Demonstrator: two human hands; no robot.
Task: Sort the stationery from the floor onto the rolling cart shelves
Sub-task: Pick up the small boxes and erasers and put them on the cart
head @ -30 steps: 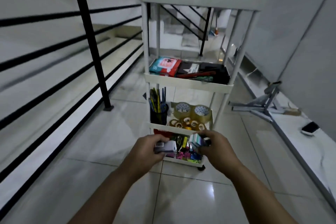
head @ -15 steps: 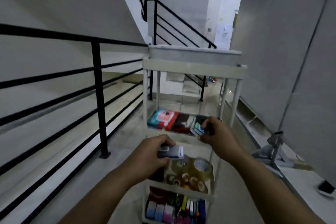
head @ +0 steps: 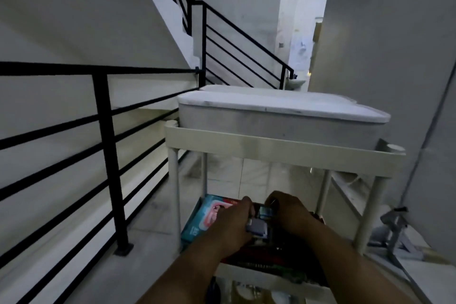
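From the head view, I have both hands over the second shelf (head: 269, 276) of the rolling cart (head: 271, 147), the one under the top tier that carries a grey lidded bin (head: 278, 118). My left hand (head: 230, 223) is curled round a small grey-blue box (head: 257, 226), fingers pressed on its top and side. My right hand (head: 290, 213) pinches a smaller teal and dark packet (head: 265, 211) between thumb and fingertips. The two items are just beside each other, nearly touching, above the dark things already lying on that shelf.

To do this well, I judge I should set one item down at a time, the grey-blue box first, flat into a free patch right of the teal and pink pack (head: 204, 217) at the shelf's left end, then tuck the smaller packet against it so neither tips over the low front rim. The shelf looks crowded and is partly hidden by my own forearms, so I cannot tell how much room is left; I would feel for a gap before letting go.

Both forearms reach forward and down from the lower edge, wrists bent slightly inward, knuckles up, hands meeting near the shelf's middle. The upright post (head: 323, 195) on the right stands close to my right wrist, so I should keep clear of it.
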